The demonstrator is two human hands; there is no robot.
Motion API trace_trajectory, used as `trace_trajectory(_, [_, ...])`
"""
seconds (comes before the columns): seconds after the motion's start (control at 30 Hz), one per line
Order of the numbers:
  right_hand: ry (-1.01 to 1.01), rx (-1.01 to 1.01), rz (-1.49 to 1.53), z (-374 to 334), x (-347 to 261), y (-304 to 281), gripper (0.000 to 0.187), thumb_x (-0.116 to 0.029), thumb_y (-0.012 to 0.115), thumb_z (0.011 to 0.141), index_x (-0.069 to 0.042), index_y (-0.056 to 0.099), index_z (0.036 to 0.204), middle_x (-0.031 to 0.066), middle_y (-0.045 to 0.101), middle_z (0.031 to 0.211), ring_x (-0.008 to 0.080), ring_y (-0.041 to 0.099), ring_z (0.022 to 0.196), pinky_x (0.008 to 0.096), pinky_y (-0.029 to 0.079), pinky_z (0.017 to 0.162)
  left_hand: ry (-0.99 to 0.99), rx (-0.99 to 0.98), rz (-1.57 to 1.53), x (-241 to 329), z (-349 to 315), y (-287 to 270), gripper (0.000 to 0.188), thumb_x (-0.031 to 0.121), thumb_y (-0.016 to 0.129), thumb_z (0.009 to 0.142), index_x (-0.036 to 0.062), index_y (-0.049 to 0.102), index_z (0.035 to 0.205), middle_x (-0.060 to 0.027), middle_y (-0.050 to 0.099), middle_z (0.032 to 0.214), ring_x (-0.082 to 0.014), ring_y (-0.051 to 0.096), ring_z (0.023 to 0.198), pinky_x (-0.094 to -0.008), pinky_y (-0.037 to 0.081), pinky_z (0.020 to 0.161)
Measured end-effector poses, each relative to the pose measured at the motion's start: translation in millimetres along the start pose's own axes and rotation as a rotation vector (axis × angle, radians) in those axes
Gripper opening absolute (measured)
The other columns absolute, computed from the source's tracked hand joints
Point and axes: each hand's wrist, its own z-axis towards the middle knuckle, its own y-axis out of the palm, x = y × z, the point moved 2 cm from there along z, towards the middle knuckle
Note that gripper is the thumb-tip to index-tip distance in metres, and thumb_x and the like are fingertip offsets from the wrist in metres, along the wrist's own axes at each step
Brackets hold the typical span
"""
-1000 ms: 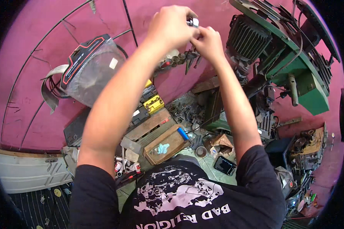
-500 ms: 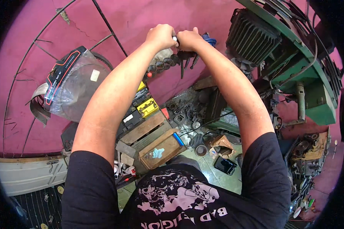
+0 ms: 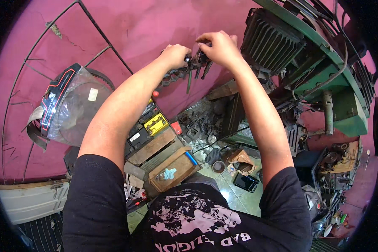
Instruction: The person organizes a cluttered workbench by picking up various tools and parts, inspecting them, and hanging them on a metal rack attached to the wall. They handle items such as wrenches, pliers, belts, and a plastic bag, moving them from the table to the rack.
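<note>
Both arms stretch up toward the pink wall, where dark hand tools [image 3: 190,79] hang in a row. My left hand [image 3: 175,57] is closed around a metal piece [image 3: 187,59]; only its shiny end shows, so its kind is unclear. Just to the right, my right hand [image 3: 221,48] is at the hanging tools, fingers bent in a pinch-like curl. What lies between those fingertips, if anything, is hidden. Round dark sockets or rings [image 3: 169,78] sit in a row below my left hand, partly covered by the forearm.
A green machine with a finned motor [image 3: 273,42] juts out at the right. On the left hangs a plastic-bagged round item [image 3: 73,109] beside a metal frame. Below stand batteries [image 3: 156,124], a wooden tray [image 3: 174,172] and a paper bag [image 3: 241,161]. Loose metal parts litter the floor.
My hands were together and are now slightly apart. The right hand has loosened from a fist into a curl; the left has dropped lower. The view has shifted a little.
</note>
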Motion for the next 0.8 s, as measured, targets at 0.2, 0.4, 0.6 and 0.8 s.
trace_trajectory(0.2, [0.033, 0.001, 0.054, -30, 14, 0, 0.024, -0.03, 0.07, 0.09, -0.018, 0.079, 0.108, 0.0076, 0.077, 0.096, 0.0269, 0.071, 0.093, 0.0452, 0.041, 0.094, 0.043, -0.078, -0.089, -8, 2, 7, 0.055, 0.023, 0.077, 0.077, 0.0134, 0.067, 0.131, -0.0162, 0.074, 0.109, -0.0349, 0.07, 0.104, -0.0473, 0.054, 0.094])
trace_trajectory(0.4, [0.029, 0.216, 0.153, -66, -3, -4, 0.019, -0.026, 0.071, 0.089, -0.018, 0.078, 0.104, 0.0066, 0.076, 0.095, 0.0256, 0.068, 0.093, 0.0406, 0.042, 0.086, 0.01, 0.089, -0.301, -13, -26, -30, 0.054, 0.025, 0.075, 0.086, 0.011, 0.064, 0.137, -0.0174, 0.073, 0.119, -0.0306, 0.071, 0.108, -0.0421, 0.054, 0.095])
trace_trajectory(0.6, [-0.119, 0.708, 0.463, -181, -93, 30, 0.018, -0.004, 0.072, 0.081, -0.006, 0.073, 0.099, 0.0059, 0.072, 0.092, 0.0239, 0.06, 0.076, 0.0367, 0.044, 0.071, -0.14, 0.671, -0.657, 47, -190, -119, 0.042, 0.025, 0.073, 0.091, 0.0051, 0.068, 0.128, -0.0132, 0.074, 0.112, -0.0231, 0.069, 0.094, -0.035, 0.053, 0.083])
trace_trajectory(0.8, [-0.525, -0.157, 0.779, -299, -221, 131, 0.022, -0.013, 0.074, 0.079, -0.004, 0.07, 0.099, 0.0092, 0.069, 0.091, 0.0307, 0.06, 0.081, 0.0423, 0.045, 0.076, -0.161, 0.931, -0.494, 110, -441, -10, 0.026, 0.01, 0.072, 0.086, 0.0036, 0.071, 0.111, -0.0141, 0.071, 0.108, -0.0333, 0.067, 0.099, -0.0407, 0.053, 0.087])
